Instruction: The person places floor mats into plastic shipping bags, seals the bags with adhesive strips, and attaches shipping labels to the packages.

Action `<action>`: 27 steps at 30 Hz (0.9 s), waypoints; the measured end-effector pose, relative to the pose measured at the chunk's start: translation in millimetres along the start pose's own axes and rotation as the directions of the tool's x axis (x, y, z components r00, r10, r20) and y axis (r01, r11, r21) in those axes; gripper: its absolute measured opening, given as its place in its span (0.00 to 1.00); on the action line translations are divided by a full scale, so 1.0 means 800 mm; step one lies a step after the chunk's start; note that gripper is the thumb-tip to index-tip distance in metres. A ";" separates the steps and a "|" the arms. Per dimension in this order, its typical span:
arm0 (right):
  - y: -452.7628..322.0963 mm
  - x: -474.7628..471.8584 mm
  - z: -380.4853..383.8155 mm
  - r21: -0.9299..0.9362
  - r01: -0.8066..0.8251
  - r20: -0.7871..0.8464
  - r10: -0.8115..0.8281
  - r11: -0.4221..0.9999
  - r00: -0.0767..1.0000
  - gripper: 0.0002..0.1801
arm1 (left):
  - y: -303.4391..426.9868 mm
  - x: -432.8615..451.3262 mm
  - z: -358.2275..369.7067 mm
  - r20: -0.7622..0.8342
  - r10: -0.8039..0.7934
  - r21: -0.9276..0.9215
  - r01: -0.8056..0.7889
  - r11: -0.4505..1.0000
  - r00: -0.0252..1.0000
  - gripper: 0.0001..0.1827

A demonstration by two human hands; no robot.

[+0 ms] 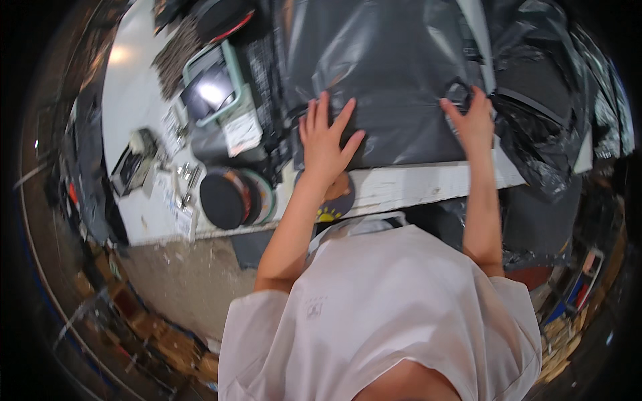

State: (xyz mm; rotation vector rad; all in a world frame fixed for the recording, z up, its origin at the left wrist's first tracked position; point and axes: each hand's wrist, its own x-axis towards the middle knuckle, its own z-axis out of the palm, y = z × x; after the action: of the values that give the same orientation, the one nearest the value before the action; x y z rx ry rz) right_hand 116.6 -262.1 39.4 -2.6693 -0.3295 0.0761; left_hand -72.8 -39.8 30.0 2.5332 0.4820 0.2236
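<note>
A large dark grey plastic sheet or bag [391, 75] lies over the front part of a white table [401, 186]. My left hand [328, 143] rests on its left part with the fingers spread. Towards its right edge is my right hand [471, 118], thumb and fingers apart beside a bunched, crumpled spot in the plastic. Whether the right fingers pinch any of the film cannot be made out. Partly under my left forearm, at the table's front edge, lies a round dark piece with a yellow sun pattern [329, 213].
To the left stand rolls of tape or similar round items [224, 199], a pale green tray [238, 85] with a shiny dark item, paper slips [243, 133], and a small black device [128, 168]. More crumpled dark plastic [539, 145] hangs at the right. Cardboard [175, 346] lies at lower left.
</note>
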 end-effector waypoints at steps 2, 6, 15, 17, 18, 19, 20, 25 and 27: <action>0.014 0.021 -0.014 0.120 -0.024 0.146 0.007 0.992 0.989 0.41 | -0.022 0.009 -0.023 -0.023 -0.011 -0.300 0.004 0.954 1.000 0.25; -0.026 -0.001 -0.047 0.004 0.196 -0.079 -0.195 0.981 0.978 0.27 | -0.098 -0.012 -0.097 -0.179 -0.037 0.370 0.103 0.923 0.983 0.18; -0.152 -0.138 0.033 0.814 -0.075 0.401 -0.464 0.576 0.790 0.15 | -0.130 -0.028 -0.104 -0.256 -0.387 -0.167 0.354 0.920 0.886 0.10; -0.182 -0.154 0.050 0.860 -0.422 0.508 -0.400 0.287 0.763 0.13 | -0.056 -0.036 -0.088 -0.133 -0.344 -0.425 0.260 0.867 0.929 0.08; -0.197 -0.156 0.044 0.837 -0.519 0.545 -0.352 0.172 0.761 0.13 | -0.024 -0.043 -0.076 -0.220 -0.020 -0.338 -0.057 0.939 0.975 0.08; -0.203 -0.156 0.037 0.799 -0.599 0.582 -0.315 0.050 0.750 0.13 | 0.012 -0.047 -0.073 -0.317 0.186 -0.156 -0.245 0.957 0.930 0.11; -0.199 -0.153 0.032 0.831 -0.536 0.556 -0.223 0.147 0.801 0.12 | 0.031 -0.052 -0.079 -0.340 0.253 -0.104 -0.303 0.947 0.906 0.12; -0.195 -0.143 -0.014 0.925 -0.350 0.376 -0.220 0.150 0.900 0.12 | 0.041 -0.089 -0.095 -0.254 -0.278 -0.673 0.037 0.739 0.926 0.15; -0.193 -0.146 -0.026 0.930 -0.262 0.324 -0.240 0.256 0.915 0.13 | 0.040 -0.092 -0.100 -0.017 -0.393 -0.888 0.166 0.428 0.919 0.12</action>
State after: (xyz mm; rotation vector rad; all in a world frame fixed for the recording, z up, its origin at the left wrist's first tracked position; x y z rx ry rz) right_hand -28.5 -165.0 126.1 -1.3150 -0.2496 0.6477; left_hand -152.1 -54.4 110.3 1.3599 0.6580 0.4899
